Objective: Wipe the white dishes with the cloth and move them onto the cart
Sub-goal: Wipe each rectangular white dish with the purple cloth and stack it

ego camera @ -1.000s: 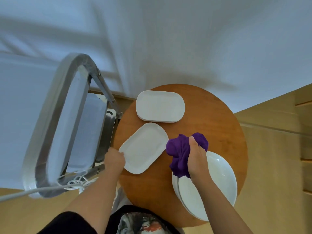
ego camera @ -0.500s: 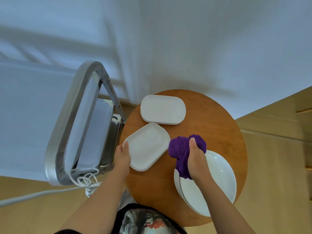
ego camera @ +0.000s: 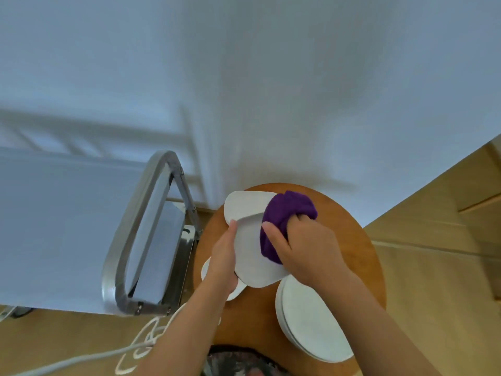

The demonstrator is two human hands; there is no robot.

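My left hand (ego camera: 222, 267) grips the left edge of a white rectangular dish (ego camera: 252, 256) and holds it tilted above the round wooden table (ego camera: 352, 253). My right hand (ego camera: 306, 248) clutches a bunched purple cloth (ego camera: 284, 213) and presses it on the dish's upper right face. A second white rectangular dish (ego camera: 244, 204) lies on the table behind it. Part of another white dish (ego camera: 207, 270) shows under my left hand. A stack of round white plates (ego camera: 311, 321) sits at the table's near right.
The cart stands left of the table, with a metal handle frame (ego camera: 130, 240) and a pale flat top (ego camera: 54, 226). A white cable (ego camera: 146, 340) lies looped on the wooden floor beside it. A white wall rises behind the table.
My left hand has lifted the near rectangular dish off the table. My right hand has carried the purple cloth from over the round plates onto that dish.
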